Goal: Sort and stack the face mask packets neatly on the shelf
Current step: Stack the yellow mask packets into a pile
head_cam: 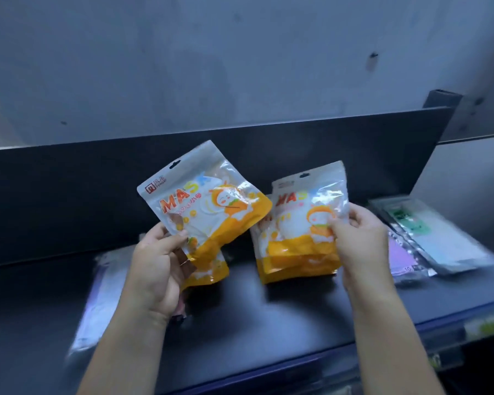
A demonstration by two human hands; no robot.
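My left hand [161, 262] grips an orange-and-white mask packet [208, 203] by its lower left edge and holds it tilted above the dark shelf [268, 315]; another orange packet [211, 273] shows just behind and below it. My right hand [360, 238] pinches the right side of a small stack of matching orange packets [300, 223] that stands upright near the shelf's middle. Pale flat packets [97, 303] lie at the left, partly hidden under my left arm.
A pile of clear flat mask packets with green and purple print [437, 238] lies at the right end of the shelf. A dark back panel [268, 155] runs behind. The shelf's blue front rail [439, 334] carries a price label.
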